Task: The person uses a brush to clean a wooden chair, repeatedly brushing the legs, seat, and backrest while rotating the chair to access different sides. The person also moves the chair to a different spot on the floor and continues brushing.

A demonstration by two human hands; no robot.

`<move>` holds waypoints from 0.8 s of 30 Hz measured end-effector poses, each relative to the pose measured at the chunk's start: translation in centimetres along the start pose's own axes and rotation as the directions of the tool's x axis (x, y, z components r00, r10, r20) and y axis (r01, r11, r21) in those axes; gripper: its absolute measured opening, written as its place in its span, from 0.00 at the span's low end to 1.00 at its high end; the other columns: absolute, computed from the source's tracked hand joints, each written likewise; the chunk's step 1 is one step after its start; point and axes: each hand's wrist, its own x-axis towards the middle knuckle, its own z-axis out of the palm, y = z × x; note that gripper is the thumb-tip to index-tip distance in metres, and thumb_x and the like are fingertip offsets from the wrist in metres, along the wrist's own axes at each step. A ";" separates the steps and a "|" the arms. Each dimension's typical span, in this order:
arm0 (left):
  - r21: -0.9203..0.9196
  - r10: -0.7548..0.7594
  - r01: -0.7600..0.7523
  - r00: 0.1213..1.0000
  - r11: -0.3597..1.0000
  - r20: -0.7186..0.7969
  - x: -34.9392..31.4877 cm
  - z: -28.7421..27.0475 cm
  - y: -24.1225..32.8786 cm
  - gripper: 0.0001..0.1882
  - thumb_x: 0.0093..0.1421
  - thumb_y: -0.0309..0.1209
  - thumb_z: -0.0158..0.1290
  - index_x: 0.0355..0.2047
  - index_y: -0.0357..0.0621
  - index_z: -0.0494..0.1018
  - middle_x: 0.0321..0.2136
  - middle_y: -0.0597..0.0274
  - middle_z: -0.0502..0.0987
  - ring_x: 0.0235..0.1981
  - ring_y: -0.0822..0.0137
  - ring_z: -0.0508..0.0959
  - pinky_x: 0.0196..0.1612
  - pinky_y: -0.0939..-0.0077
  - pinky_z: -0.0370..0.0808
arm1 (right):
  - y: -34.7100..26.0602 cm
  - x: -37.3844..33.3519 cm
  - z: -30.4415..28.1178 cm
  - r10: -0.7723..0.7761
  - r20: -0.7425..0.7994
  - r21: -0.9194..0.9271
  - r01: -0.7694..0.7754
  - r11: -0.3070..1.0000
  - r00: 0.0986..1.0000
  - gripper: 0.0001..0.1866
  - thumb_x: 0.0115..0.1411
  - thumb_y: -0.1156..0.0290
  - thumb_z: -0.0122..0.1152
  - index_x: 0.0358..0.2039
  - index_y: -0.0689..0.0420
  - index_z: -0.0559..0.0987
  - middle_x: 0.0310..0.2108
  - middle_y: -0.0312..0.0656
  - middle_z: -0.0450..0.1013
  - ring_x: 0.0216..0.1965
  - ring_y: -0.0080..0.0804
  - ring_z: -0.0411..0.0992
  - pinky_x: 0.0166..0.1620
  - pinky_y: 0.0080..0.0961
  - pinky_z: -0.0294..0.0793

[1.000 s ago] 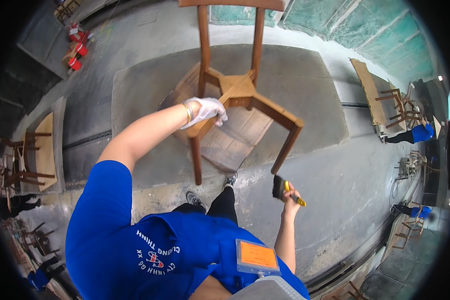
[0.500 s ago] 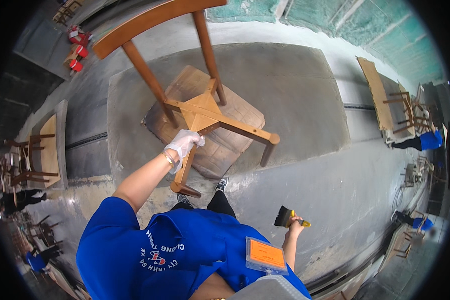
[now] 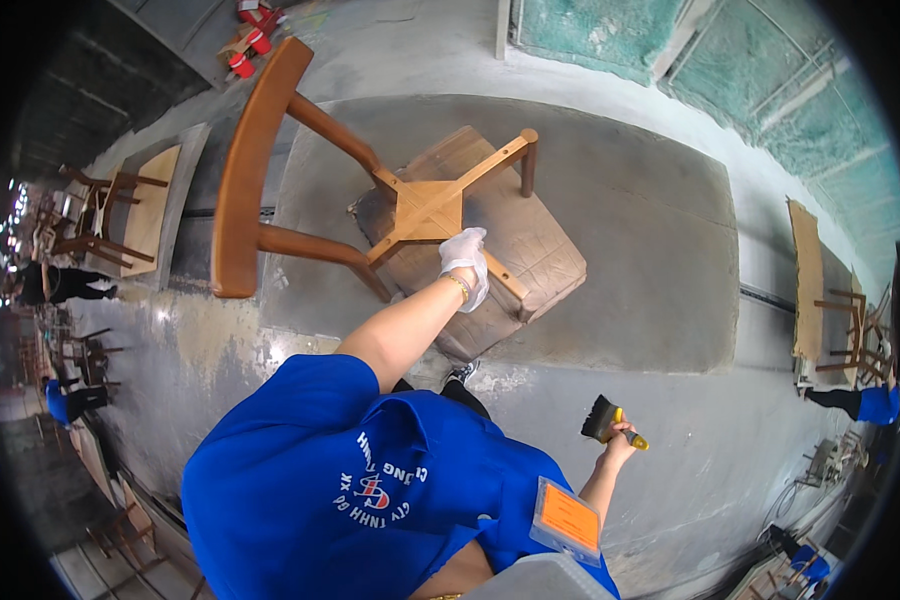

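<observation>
A brown wooden chair frame [image 3: 429, 208] without a seat stands over a low, cardboard-covered block [image 3: 535, 250]. Its curved backrest is at the left, and the pale crossed seat rails show from above. My left hand [image 3: 465, 263], in a thin clear glove, is closed on one of the rails at the near side. Out to the right, away from the chair, my bare right hand [image 3: 620, 442] grips a flat paintbrush [image 3: 602, 420] with black bristles and a yellow handle. The bristles point up and left.
The block rests on a large grey floor panel [image 3: 660, 250]. Wooden chairs stand on boards at the far left [image 3: 120, 205] and far right [image 3: 850, 330], with people in dark or blue clothes near them. Red containers [image 3: 242, 64] sit at the back left. Green-covered panels [image 3: 770, 90] line the back right.
My left hand has turned the chair counterclockwise, so its backrest has swung from the far side to the left. The paintbrush stays in my right hand, a little further right in view.
</observation>
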 end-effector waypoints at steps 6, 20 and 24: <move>0.185 -0.076 0.029 0.964 0.982 0.255 -3.6 -8.9 2.7 0.30 0.70 0.45 0.62 0.68 0.46 0.76 0.67 0.61 0.77 0.68 0.61 0.72 0.74 0.64 0.61 | -1.7 0.3 2.5 -0.039 0.045 0.005 0.038 0.999 0.998 0.12 0.56 0.90 0.55 0.27 0.56 0.74 0.63 0.56 0.78 0.53 0.37 0.77 0.56 0.32 0.74; 0.656 0.319 -0.537 0.843 0.530 0.432 -4.3 -22.7 12.9 0.29 0.67 0.47 0.65 0.54 0.31 0.81 0.52 0.46 0.86 0.57 0.55 0.84 0.60 0.67 0.75 | -4.4 -6.7 9.9 -0.100 0.062 0.143 0.090 0.986 0.993 0.10 0.60 0.87 0.59 0.29 0.55 0.75 0.58 0.50 0.82 0.43 0.24 0.76 0.47 0.26 0.76; 0.497 0.320 -0.502 0.855 0.707 0.407 -5.5 -22.4 14.7 0.21 0.63 0.40 0.71 0.44 0.32 0.83 0.40 0.57 0.87 0.42 0.66 0.83 0.49 0.68 0.79 | -9.2 -9.4 11.4 -0.190 0.038 0.325 0.168 0.931 0.981 0.11 0.65 0.82 0.65 0.30 0.51 0.76 0.67 0.50 0.76 0.53 0.31 0.79 0.49 0.31 0.80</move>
